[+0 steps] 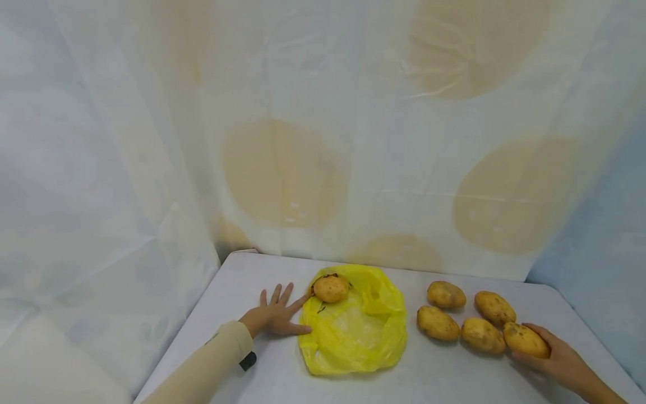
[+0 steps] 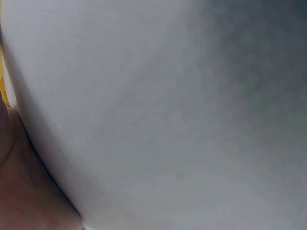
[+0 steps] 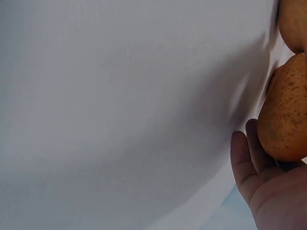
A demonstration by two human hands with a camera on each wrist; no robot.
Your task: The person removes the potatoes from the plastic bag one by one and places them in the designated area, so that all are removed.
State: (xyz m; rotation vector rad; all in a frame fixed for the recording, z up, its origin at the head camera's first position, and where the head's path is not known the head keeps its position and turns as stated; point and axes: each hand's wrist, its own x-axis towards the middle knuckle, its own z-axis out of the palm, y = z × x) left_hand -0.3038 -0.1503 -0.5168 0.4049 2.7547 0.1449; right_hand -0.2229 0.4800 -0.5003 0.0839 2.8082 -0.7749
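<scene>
My right hand grips a potato at the right end of a loose group, thumb and fingers on its near and right sides. In the right wrist view the fingers curve beside that potato. Spread flat on the table, my left hand has its fingertips at the left edge of a yellow plastic bag. One potato lies on the bag's upper left part, close to the left index fingertip. Only part of the left palm shows in the left wrist view.
Several more potatoes lie between the bag and my right hand. A white cloth covers the table. Patterned curtains stand behind it and at both sides. A small black object is under my left sleeve.
</scene>
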